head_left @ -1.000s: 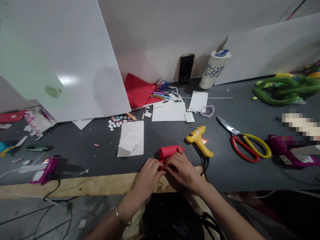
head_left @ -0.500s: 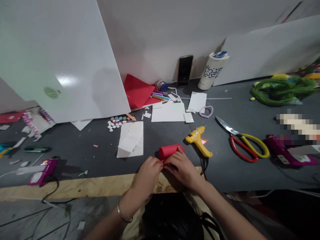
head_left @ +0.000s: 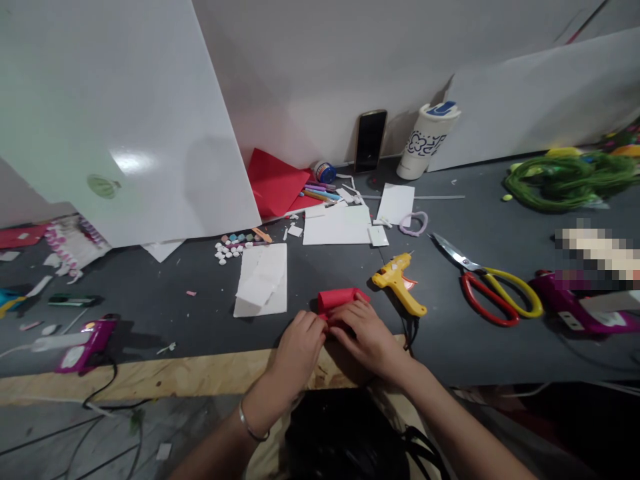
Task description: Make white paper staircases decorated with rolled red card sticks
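A piece of red paper (head_left: 336, 298), curled into a tube, lies at the table's front edge between my hands. My left hand (head_left: 301, 341) pinches its near left corner, fingertips pressed together. Across the near right side of the roll, my right hand (head_left: 364, 333) rests with its fingers bent onto the paper; the thumb reaches toward the left fingertips. Both hands hide the near edge of the paper. Just right of the roll lies a yellow glue gun (head_left: 401, 283). Left of it, white paper scraps (head_left: 261, 280) lie on a white sheet.
Large scissors (head_left: 483, 283) with red and yellow handles lie to the right. Behind stand a phone (head_left: 370, 141) and a white tumbler (head_left: 427, 141). Purple power strips (head_left: 90, 343) sit at both sides. A white board (head_left: 150, 120) leans at back left; green cord (head_left: 565, 180) lies far right.
Both hands stay on the red roll. The right fingers have bent and drawn slightly down over the paper, and the left fingers have shifted a little. The view has barely moved.
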Motion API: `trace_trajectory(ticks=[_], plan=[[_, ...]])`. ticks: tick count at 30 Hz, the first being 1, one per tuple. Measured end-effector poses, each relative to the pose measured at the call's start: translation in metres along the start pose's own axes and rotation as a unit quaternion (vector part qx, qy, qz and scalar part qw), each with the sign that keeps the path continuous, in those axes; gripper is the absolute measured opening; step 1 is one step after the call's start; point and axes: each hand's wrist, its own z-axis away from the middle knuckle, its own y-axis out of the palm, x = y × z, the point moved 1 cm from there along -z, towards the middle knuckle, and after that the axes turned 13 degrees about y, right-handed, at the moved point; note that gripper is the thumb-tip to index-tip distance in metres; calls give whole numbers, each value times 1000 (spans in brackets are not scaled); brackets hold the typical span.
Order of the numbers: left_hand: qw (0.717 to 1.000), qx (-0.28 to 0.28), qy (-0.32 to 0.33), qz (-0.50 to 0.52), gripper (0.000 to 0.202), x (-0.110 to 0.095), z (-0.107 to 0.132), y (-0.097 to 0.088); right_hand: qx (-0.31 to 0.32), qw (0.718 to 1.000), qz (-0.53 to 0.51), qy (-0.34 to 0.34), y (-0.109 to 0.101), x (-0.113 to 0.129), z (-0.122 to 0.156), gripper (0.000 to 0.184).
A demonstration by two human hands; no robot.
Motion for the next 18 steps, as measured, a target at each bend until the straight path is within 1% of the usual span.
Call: trace_trajectory(ticks=[3, 7, 10, 13, 15, 18], plan=[[999, 11, 29, -17, 15, 1, 0, -1, -11, 1000, 22, 14, -8, -3, -6, 22], [997, 19, 54, -46, 16, 4, 1, -2, -25, 999, 35, 12, -12, -12, -15, 31], [997, 22, 55, -49, 19, 5, 0, -4, -20, 999, 44, -2, -12, -15, -17, 31], [997, 29, 56, -44, 24, 5, 1, -7, -4, 998, 66, -7, -12, -14, -15, 30], [997, 38, 52, -42, 24, 3, 3, -9, 0, 996, 87, -5, -12, -12, -14, 30], [998, 38, 49, -23, 19, -2, 9, -11, 10, 994, 110, 0, -11, -10, -14, 32]])
